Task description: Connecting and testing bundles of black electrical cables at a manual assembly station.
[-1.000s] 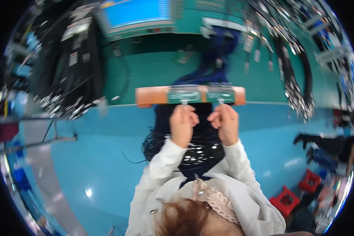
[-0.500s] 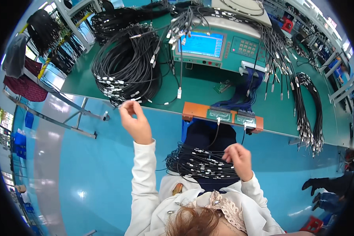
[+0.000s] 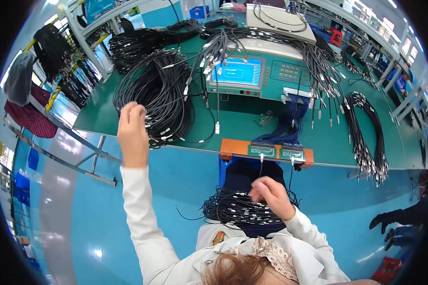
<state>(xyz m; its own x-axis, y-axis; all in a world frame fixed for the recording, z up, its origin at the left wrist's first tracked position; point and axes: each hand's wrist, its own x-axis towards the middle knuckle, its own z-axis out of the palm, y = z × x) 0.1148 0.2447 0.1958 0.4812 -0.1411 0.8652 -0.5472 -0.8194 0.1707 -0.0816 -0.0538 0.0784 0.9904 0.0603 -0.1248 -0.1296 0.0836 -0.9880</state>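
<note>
My left hand (image 3: 133,135) reaches to the front left of a big coil of black cables (image 3: 123,90) with white connectors, on the green table. Its fingers are pressed together at the coil's edge; what they pinch, if anything, is hidden. My right hand (image 3: 273,197) hovers over a bundle of black cables (image 3: 238,209) lying across my lap. Its fingers are curled, the tips slightly blurred, and I cannot make out anything in them. Two small green connector boards (image 3: 262,151) sit on an orange block (image 3: 229,147) at the table's front edge, each with a cable plugged in.
Behind the boards stands a green tester (image 3: 280,71) with a lit screen (image 3: 238,72), joined by blue ribbon cables (image 3: 290,118). More cables hang over its top, and a further bundle (image 3: 371,128) droops off the table's right side. A metal rack (image 3: 88,38) stands left.
My left hand has moved left and farther out, onto the coil's front left. My right hand has shifted left over the lap bundle. The view has tilted slightly, and the screen's display has changed.
</note>
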